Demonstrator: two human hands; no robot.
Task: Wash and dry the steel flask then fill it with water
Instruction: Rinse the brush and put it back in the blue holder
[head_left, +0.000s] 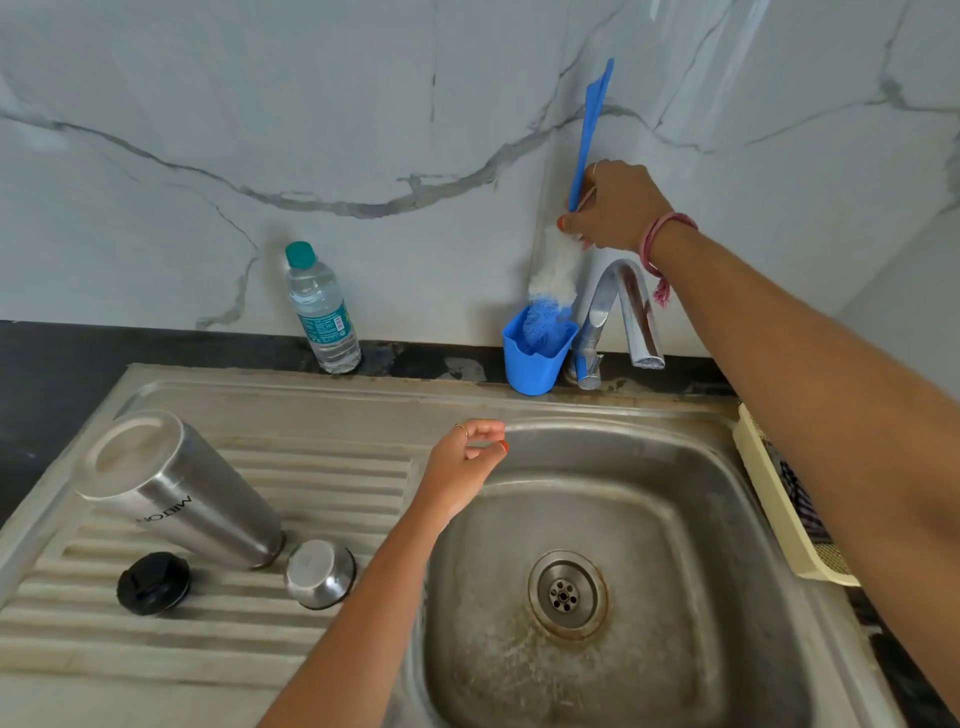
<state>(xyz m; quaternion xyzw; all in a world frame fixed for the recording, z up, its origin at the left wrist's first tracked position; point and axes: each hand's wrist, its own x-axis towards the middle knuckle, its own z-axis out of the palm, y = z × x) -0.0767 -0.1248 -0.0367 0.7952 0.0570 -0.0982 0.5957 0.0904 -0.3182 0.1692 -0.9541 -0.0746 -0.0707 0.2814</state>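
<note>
Flask (179, 491), steel, stood inverted on the ribbed draining board (322, 470) at the left of the sink (571, 499), mouth down, base uppermost; its long axis read as upright, leaning only through lens distortion. Black stopper (153, 583) and steel cap (320, 573) lay just beside its mouth end, apart from it.

Right hand (615, 208) was raised at the back wall, fingers curled round the bottle brush (563, 260) where handle meets bristles; the brush tip sat in or just above the blue cup (537, 358) beside the tap (621, 317).

Left hand (467, 460) hovered over the sink's near-left rim, fingers loosely curled, holding nothing.

Relation governing the next move, as judged: flask lay to the left and nearer the person than the gripped brush, well apart from it across the basin. Left hand was much the nearer to the flask; right hand was farthest. Plastic water bottle (323, 309) stood at the wall.
</note>
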